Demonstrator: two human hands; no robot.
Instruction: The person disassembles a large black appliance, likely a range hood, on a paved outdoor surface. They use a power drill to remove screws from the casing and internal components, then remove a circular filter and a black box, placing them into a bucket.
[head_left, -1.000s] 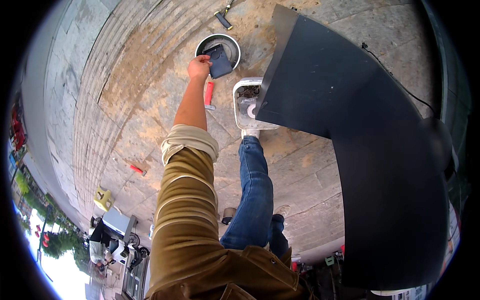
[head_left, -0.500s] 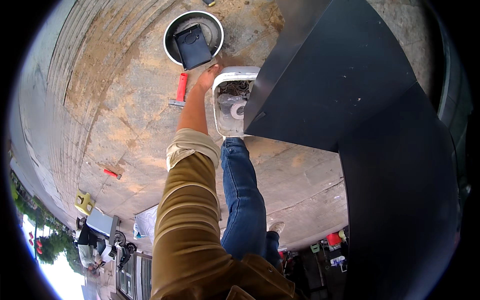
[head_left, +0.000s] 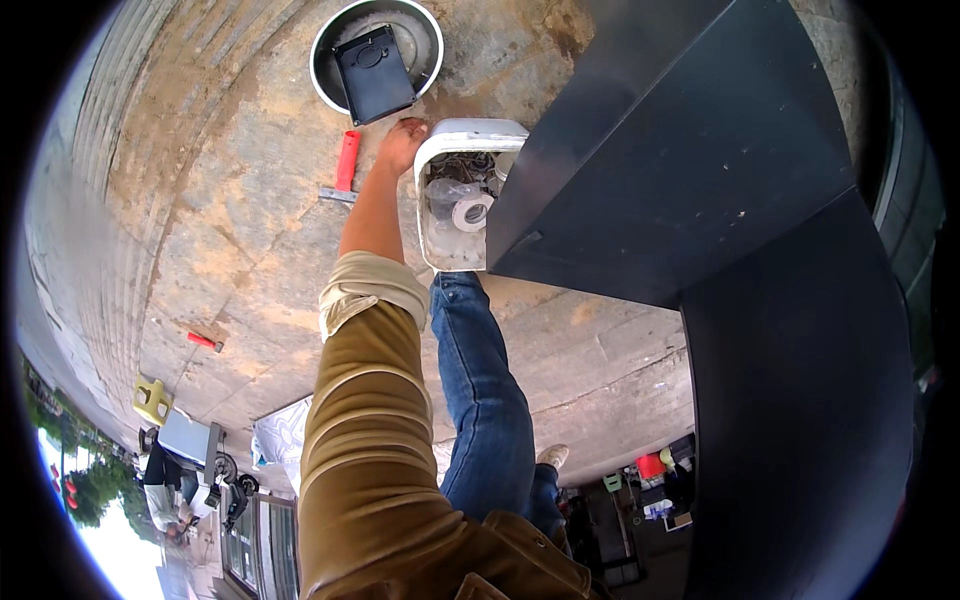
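My left hand [head_left: 402,147] is just outside the far left corner of a white plastic tub [head_left: 425,225], fingers curled in. Whatever they may hold is hidden. Inside the tub lie a roll of white tape [head_left: 472,212], a clear plastic bag [head_left: 448,196] and a tangle of small dark metal pieces [head_left: 462,165]. Beyond the hand, a flat black tray-like part [head_left: 378,85] leans in a round metal basin [head_left: 428,50]. A red-handled tool with a grey crosspiece [head_left: 348,162] lies left of my forearm. My right hand is not in view.
Large black sheet-metal panels [head_left: 690,150] fill the right side and cover part of the tub. A small red-handled tool [head_left: 204,341] and a yellow jug [head_left: 151,398] are on the concrete at left. Another person [head_left: 165,500] is far off at lower left, near a wheeled vehicle [head_left: 232,490].
The view has shifted slightly. My left hand has drawn back a little from the tub's corner and its fingers are more curled. More of the tape roll shows.
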